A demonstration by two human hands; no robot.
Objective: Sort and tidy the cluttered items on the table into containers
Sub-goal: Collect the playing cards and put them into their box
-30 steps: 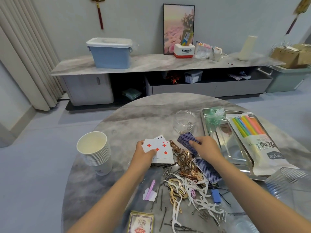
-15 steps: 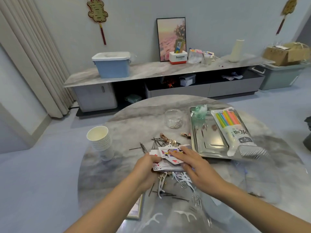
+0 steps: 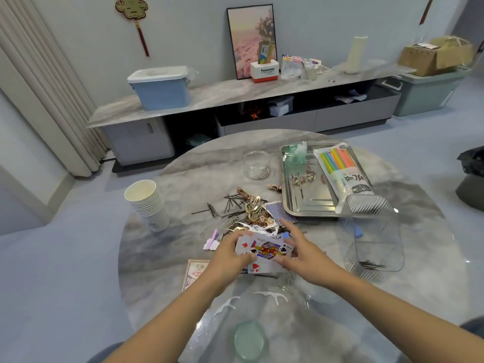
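Cards [image 3: 264,254] sit in a loose face-up stack over the near middle of the round table [image 3: 183,176], gripped from the left by the left hand [image 3: 231,254] with thumb curled onto them, while the right hand [image 3: 301,251] pinches their right edge with its fingers spread. Just beyond lie a tangle of hairpins [image 3: 230,205], gold clips [image 3: 255,212] and a blue-backed card [image 3: 279,212]; the card box [image 3: 195,273] lies near left, partly under the left wrist. Paper cups [image 3: 148,203] stand left, a small glass jar [image 3: 256,165] sits far, a metal tray [image 3: 309,203] with a pack of straws [image 3: 340,169] lies far right, and a clear tub [image 3: 374,239] stands right.
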